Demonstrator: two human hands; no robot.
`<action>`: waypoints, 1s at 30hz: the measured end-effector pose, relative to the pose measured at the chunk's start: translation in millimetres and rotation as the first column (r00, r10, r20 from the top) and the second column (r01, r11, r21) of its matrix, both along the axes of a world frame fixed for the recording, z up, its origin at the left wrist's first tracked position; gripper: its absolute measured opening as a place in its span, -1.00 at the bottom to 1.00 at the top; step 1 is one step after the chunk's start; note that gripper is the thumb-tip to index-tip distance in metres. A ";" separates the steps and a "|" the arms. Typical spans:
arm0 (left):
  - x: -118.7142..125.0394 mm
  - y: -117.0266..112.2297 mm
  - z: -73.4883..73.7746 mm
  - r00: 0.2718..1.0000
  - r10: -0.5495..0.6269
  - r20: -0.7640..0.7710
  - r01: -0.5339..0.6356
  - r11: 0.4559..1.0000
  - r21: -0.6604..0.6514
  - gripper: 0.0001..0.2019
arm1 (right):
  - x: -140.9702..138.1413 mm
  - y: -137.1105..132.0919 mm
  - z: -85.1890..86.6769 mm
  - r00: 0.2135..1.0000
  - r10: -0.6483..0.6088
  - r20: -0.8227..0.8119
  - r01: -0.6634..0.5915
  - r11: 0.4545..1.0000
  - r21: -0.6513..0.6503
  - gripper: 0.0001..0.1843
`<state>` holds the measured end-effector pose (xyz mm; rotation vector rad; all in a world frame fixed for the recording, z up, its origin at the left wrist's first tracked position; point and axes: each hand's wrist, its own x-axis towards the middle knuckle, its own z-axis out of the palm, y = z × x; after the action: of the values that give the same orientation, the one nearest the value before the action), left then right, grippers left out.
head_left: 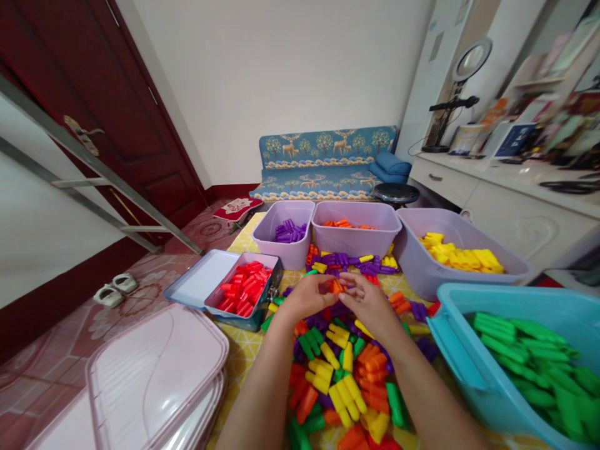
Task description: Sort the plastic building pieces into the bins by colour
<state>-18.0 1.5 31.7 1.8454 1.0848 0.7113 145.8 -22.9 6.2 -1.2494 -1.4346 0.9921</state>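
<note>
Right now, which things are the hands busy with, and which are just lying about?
In use: left hand, right hand, orange block, block pile, tin, lilac bins, blue tub.
Lying about: lids, slippers, ladder, sofa, stool.

front: 3 purple bins (354,242) wall the edge | right: blue tub (452,353) | left: tin (237,320) | over block pile (337,381): open

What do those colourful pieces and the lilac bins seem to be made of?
The colourful pieces, like the orange piece held between left hand and right hand, look like moulded plastic: bright uniform colours, smooth sheen. The lilac bins seem plastic too: smooth, faintly translucent walls, rounded rims.
</note>
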 end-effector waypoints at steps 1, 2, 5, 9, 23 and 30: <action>0.5 0.5 0.9 0.996 0.017 0.088 -0.011 0.997 -0.074 -0.59 | -0.9 0.2 1.7 0.999 -0.004 -0.053 0.005 1.000 0.006 -0.53; 1.1 0.9 1.9 0.984 0.044 0.173 -0.018 0.989 -0.146 -0.58 | -1.5 0.2 3.2 0.996 -0.003 -0.093 0.005 1.000 0.012 -0.52; 1.5 3.3 4.1 0.902 0.192 0.387 -0.072 0.950 -0.305 -0.54 | -1.9 0.3 5.1 0.991 0.001 -0.137 0.002 1.000 0.018 -0.53; -3.8 8.2 3.9 0.702 0.398 0.591 -0.107 0.879 -0.465 -0.55 | -0.1 1.6 1.8 0.989 -0.024 -0.147 0.023 1.000 -0.008 -0.53; -14.0 9.5 -2.1 0.818 0.338 0.465 -0.129 0.897 -0.423 -0.70 | 1.5 2.4 -1.1 0.997 -0.073 -0.013 0.073 0.997 0.018 -0.65; -5.0 4.1 -6.5 0.970 -0.030 0.243 0.097 0.958 -0.269 -0.64 | 6.5 -2.3 10.0 0.996 0.023 0.083 -0.026 0.999 0.032 -0.64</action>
<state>-23.0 5.6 25.3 1.5062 0.9145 0.6826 152.2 -25.2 16.2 -1.2643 -1.5269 0.9390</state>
